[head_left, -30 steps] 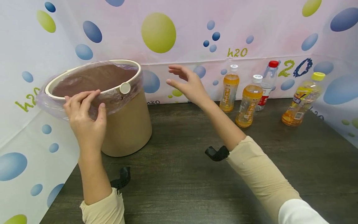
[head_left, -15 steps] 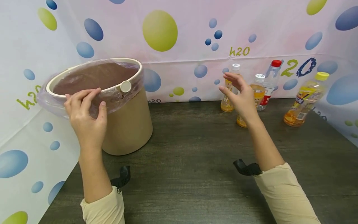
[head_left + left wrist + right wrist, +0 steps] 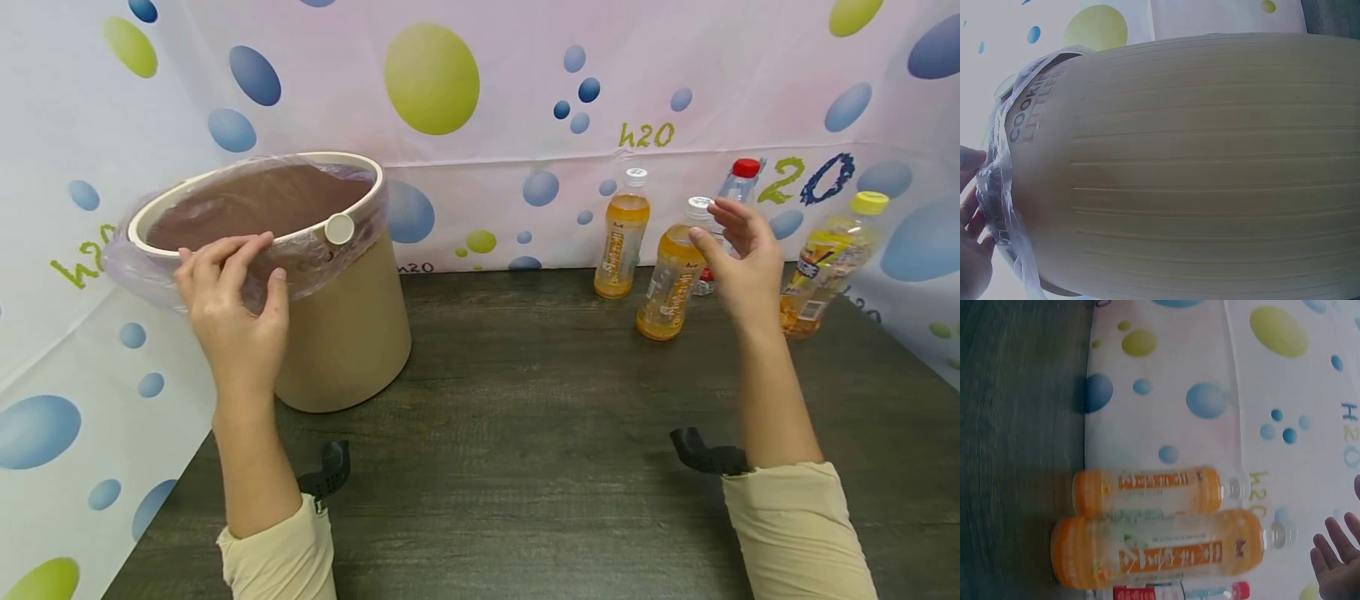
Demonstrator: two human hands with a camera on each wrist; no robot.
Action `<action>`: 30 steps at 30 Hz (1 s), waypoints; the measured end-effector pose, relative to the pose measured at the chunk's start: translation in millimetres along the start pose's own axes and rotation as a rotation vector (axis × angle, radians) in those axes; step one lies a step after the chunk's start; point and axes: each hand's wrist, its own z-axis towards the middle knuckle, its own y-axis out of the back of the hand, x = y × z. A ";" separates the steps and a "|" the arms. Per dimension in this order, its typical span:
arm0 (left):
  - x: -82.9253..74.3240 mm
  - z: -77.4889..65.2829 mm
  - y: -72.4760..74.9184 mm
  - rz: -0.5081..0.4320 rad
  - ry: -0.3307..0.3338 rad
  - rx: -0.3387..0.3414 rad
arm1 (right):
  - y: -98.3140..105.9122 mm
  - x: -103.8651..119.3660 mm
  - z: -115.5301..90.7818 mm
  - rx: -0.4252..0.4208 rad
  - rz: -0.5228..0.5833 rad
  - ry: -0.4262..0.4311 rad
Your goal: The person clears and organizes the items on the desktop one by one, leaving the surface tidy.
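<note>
A beige trash can [image 3: 337, 333] stands at the left with a thin clear plastic liner [image 3: 315, 271] folded over its rim. My left hand [image 3: 232, 321] holds the near side of that rim, fingers over the top and thumb lower on the outside. In the left wrist view the fingertips [image 3: 971, 209] press the crinkled liner. At the right, my right hand [image 3: 742, 267] is in the air with its fingers apart, holding nothing. Its thumb is right by the white cap of the front orange-drink bottle [image 3: 670, 279]. The hand partly covers a red-capped bottle [image 3: 738, 183].
Another orange-drink bottle [image 3: 622, 242] stands behind and left of the front one. A yellow-capped bottle [image 3: 832, 258] is at the far right. A dotted backdrop [image 3: 510, 75] rises behind the dark wooden table [image 3: 510, 417].
My right hand has swung rightward from mid-table, past the rear orange-drink bottle, to beside the front one's cap. The left hand stays on the rim, and the bottles stay in place.
</note>
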 end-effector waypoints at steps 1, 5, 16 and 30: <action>-0.1 0.1 -0.5 -0.004 -0.003 0.002 | 3.7 -2.1 0.0 -0.011 -0.008 -0.033; -1.3 0.3 -1.0 -0.009 -0.003 0.004 | 12.2 -14.5 0.1 -0.016 -0.049 -0.121; -12.8 2.1 1.8 -0.017 0.013 -0.004 | 10.5 -61.4 1.0 0.126 -0.170 -0.267; -12.3 1.9 0.6 -0.018 0.012 -0.005 | -1.2 -92.3 -5.7 0.281 -0.158 -0.390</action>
